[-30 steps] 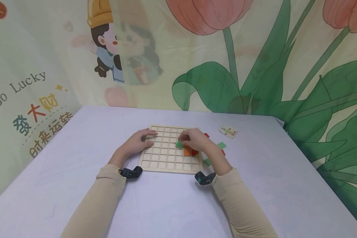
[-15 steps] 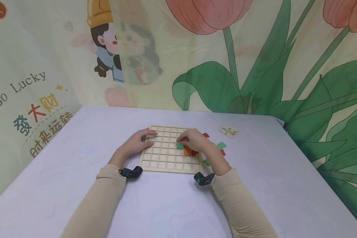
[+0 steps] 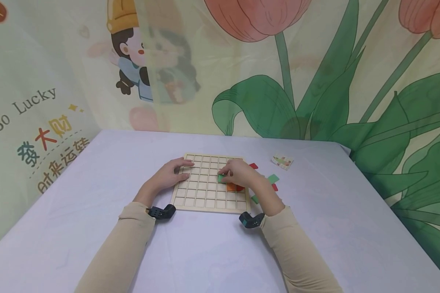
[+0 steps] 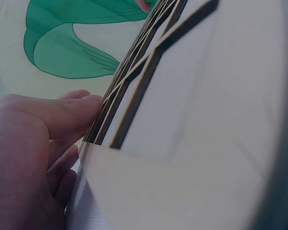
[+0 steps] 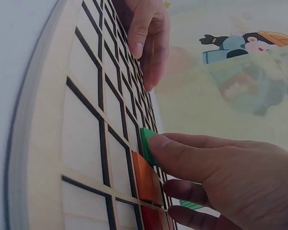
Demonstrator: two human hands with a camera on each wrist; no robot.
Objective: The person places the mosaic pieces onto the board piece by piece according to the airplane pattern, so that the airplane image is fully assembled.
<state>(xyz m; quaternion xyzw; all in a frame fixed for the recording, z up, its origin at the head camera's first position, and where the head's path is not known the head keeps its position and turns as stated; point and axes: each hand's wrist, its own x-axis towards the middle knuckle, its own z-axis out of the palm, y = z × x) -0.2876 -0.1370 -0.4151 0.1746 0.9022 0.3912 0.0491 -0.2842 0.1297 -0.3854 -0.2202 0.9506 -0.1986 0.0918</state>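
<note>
A wooden grid board [image 3: 205, 193] with raised dividers lies on the table. My left hand [image 3: 167, 175] rests at the board's left edge, thumb and index finger reaching over the outer cells. On the right, my right hand [image 3: 240, 172] pinches a green tile [image 5: 145, 140] at a cell, thumb on its near face; the index finger's contact is hidden. Nearer to me, an orange tile [image 3: 230, 187] sits in the grid, with a red piece [image 3: 240, 188] beside it, partly under the right hand.
Right of the board lie loose green tiles [image 3: 273, 178] and red pieces [image 3: 254, 166], some partly hidden by the right arm. A small patterned card [image 3: 282, 162] lies farther back. White cloth covers the table [image 3: 205, 252], and a printed curtain [image 3: 190, 114] hangs behind it.
The right hand has shifted slightly left, and the green tile, tilted at first, now lies flatter at its cell. My left hand and the board stay in place.
</note>
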